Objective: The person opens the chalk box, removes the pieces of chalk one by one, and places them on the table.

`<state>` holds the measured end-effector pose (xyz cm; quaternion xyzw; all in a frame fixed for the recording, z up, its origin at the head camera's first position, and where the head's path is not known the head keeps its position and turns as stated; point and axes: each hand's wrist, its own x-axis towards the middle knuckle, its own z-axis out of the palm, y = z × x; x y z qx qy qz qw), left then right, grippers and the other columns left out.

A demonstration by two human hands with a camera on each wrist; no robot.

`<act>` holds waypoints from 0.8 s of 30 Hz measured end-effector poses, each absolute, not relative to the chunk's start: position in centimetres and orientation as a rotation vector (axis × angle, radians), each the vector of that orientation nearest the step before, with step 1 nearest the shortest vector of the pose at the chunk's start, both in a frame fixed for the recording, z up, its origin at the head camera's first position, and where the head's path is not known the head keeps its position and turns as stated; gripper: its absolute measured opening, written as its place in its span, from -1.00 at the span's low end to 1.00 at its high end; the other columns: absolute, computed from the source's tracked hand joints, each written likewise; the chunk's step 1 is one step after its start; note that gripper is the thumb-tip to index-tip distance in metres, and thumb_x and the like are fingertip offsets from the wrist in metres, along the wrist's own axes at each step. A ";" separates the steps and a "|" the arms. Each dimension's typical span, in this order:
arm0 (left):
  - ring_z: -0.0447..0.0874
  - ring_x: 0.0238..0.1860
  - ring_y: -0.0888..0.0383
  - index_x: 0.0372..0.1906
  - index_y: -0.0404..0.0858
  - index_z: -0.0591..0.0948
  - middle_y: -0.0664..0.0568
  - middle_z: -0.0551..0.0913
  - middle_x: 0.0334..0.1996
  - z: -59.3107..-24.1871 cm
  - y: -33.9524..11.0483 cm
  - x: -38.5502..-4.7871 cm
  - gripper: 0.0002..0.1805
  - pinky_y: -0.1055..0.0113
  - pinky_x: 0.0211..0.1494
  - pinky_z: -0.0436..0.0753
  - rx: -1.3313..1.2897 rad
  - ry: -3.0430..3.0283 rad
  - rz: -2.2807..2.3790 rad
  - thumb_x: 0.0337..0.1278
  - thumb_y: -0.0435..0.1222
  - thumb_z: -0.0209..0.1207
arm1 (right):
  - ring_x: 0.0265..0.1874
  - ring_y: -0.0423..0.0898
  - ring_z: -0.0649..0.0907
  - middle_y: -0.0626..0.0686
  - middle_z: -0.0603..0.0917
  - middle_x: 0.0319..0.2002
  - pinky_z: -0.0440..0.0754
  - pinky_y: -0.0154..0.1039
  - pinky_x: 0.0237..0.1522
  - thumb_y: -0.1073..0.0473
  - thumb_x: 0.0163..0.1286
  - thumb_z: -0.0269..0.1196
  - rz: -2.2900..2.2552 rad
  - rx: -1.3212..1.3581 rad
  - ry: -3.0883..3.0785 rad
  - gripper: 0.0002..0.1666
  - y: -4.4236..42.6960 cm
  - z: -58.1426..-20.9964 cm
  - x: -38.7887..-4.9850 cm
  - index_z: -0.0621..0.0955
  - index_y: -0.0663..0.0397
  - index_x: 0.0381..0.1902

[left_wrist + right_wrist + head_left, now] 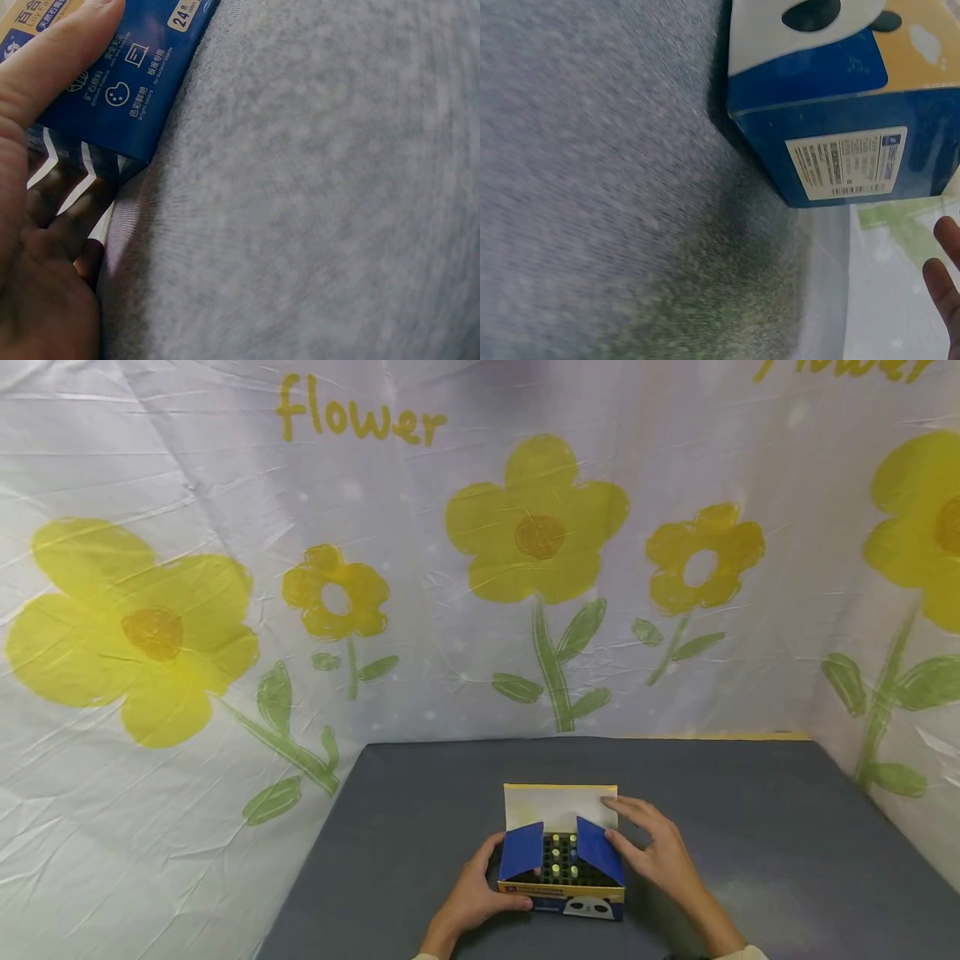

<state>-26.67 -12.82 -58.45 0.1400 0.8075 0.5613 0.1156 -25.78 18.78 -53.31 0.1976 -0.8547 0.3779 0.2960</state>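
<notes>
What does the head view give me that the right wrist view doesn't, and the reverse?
Only head: the raised lid, blue flaps, pale-tipped sticks inside, and the left hand holding the box.
Only right wrist: the printed white label on the box's end.
Both: the box, its panda print, the right hand and the table.

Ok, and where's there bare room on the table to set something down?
Left of the left grip, across the table to its edge; right of the right grip, likewise; and behind the raised lid, toward the flowered sheet. It's crowded at the box, between both grips.
</notes>
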 end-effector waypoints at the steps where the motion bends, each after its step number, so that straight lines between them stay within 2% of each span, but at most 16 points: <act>1: 0.17 0.56 -0.25 0.52 0.13 0.28 -0.06 0.34 0.50 -58.5 -12.8 -26.7 0.09 -0.31 0.44 0.26 0.413 2.362 1.649 -0.20 -0.03 0.62 | 0.04 0.11 0.67 0.12 0.71 0.12 0.69 0.05 -0.17 0.36 0.13 0.51 1.006 0.526 -2.276 -0.35 18.8 -53.3 -26.0 0.68 -0.05 0.22; 12: 0.28 0.51 -0.16 0.51 0.11 0.29 -0.01 0.43 0.44 -58.5 -12.8 -26.4 0.08 -0.22 0.45 0.30 0.442 2.350 1.672 -0.18 -0.04 0.62 | -0.02 0.09 0.70 0.12 0.72 0.11 0.71 0.02 -0.16 0.32 0.24 0.45 1.087 0.494 -2.381 -0.42 19.1 -53.7 -27.5 0.65 0.02 0.24; 18: 0.30 0.50 -0.16 0.51 0.13 0.29 0.01 0.43 0.44 -58.6 -12.8 -26.5 0.09 -0.23 0.43 0.31 0.426 2.380 1.655 -0.20 -0.02 0.62 | 0.05 0.09 0.68 0.14 0.68 0.19 0.69 -0.16 -0.10 0.17 0.45 0.31 1.302 0.431 -2.470 -0.52 19.0 -54.2 -27.4 0.60 -0.03 0.31; 21: 0.31 0.49 -0.15 0.51 0.13 0.30 0.01 0.44 0.42 -58.6 -12.7 -26.4 0.09 -0.22 0.44 0.31 0.420 2.402 1.649 -0.23 -0.02 0.63 | 0.14 0.18 0.65 0.20 0.62 0.28 0.68 -0.09 -0.02 0.12 0.54 0.21 1.379 0.396 -2.522 -0.55 18.9 -54.2 -27.4 0.58 -0.02 0.33; 24: 0.30 0.49 -0.15 0.50 0.14 0.31 0.01 0.44 0.43 -58.7 -12.7 -26.4 0.10 -0.23 0.43 0.31 0.408 2.413 1.647 -0.25 -0.02 0.64 | 0.24 0.26 0.59 0.23 0.58 0.33 0.62 0.12 0.10 0.10 0.59 0.13 1.428 0.364 -2.578 -0.56 18.7 -54.2 -27.3 0.56 0.01 0.35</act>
